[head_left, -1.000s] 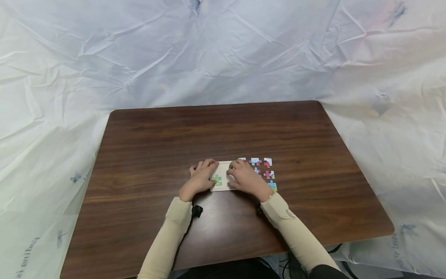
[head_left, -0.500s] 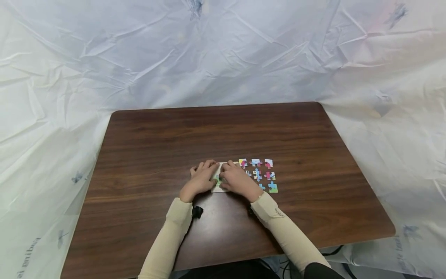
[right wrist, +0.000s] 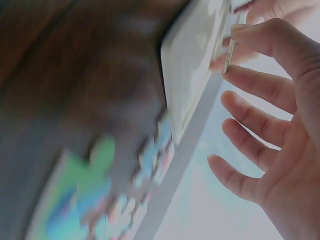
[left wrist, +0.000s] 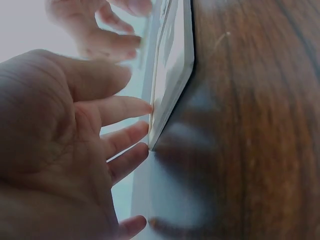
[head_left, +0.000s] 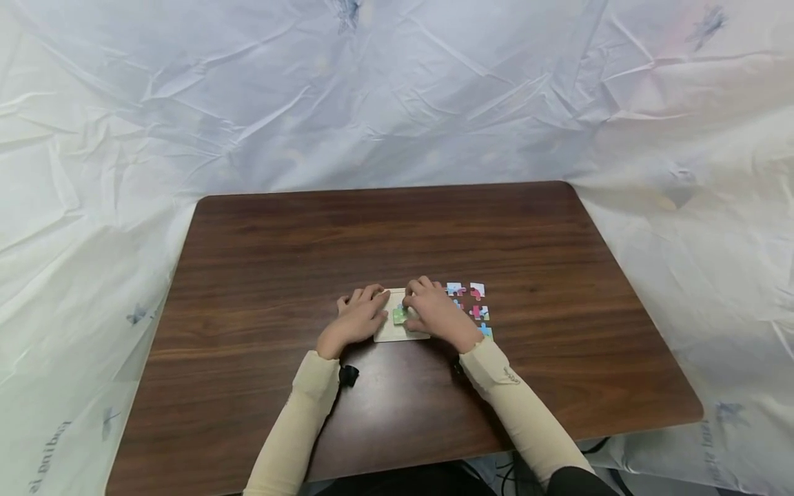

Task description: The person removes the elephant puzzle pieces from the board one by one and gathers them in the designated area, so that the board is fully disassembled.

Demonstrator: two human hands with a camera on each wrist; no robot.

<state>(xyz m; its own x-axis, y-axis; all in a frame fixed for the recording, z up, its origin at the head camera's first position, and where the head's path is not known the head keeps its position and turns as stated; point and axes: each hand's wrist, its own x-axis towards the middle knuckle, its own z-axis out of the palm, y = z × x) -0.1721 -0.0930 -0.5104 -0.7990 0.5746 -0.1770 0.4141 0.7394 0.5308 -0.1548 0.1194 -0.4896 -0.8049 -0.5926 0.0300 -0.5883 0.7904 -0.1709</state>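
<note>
A pale puzzle tray (head_left: 389,335) lies near the front middle of the table. My right hand (head_left: 439,315) is over the tray's right side, pinching a green puzzle piece (head_left: 398,316) by thumb and index finger. In the right wrist view the piece (right wrist: 230,55) is seen edge-on, lifted off the tray, and the other fingers are spread. My left hand (head_left: 356,318) rests at the tray's left edge; in the left wrist view its fingertips touch the rim of the tray (left wrist: 172,65).
Several loose puzzle pieces (head_left: 477,312) lie in rows right of the tray, partly hidden by my right hand. Brown wooden table (head_left: 298,255) surrounds them. White sheeting (head_left: 397,103) hangs behind the table.
My right hand moved left to the green puzzle piece on the tray, then back right with the piece pinched and lifted. My left hand stayed at the tray's left edge.
</note>
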